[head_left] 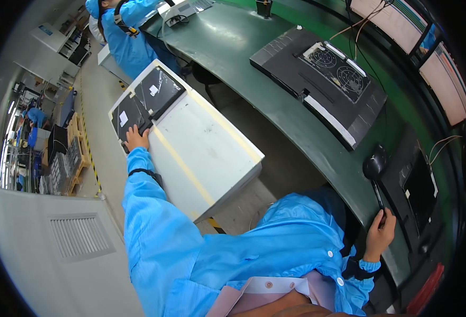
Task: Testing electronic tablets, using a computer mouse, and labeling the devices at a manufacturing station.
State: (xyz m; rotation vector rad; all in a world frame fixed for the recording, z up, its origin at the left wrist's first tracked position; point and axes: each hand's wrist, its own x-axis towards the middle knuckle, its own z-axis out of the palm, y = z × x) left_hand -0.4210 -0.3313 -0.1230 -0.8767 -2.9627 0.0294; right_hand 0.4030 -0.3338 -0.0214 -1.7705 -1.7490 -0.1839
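Observation:
My left hand [136,139] rests on the near edge of a dark flat panel [128,117] with a white label, its fingers apart. That panel lies on a white tabletop [201,142] with yellow tape strips, beside a second black flat panel [159,91] in clear film. At the right, my right hand [379,236] is closed around a slim, dark pen-like stick [377,194], at the edge of the green bench [309,142]. The stick's upper end points toward a black computer mouse [375,162]. Its lower end is hidden in my fingers.
On the green bench lies a large black fixture [320,84] with two round printed targets and cables. Another black fixture [420,190] stands right of the mouse. Screens [391,21] line the far right. A co-worker in blue [130,47] is at the upper left.

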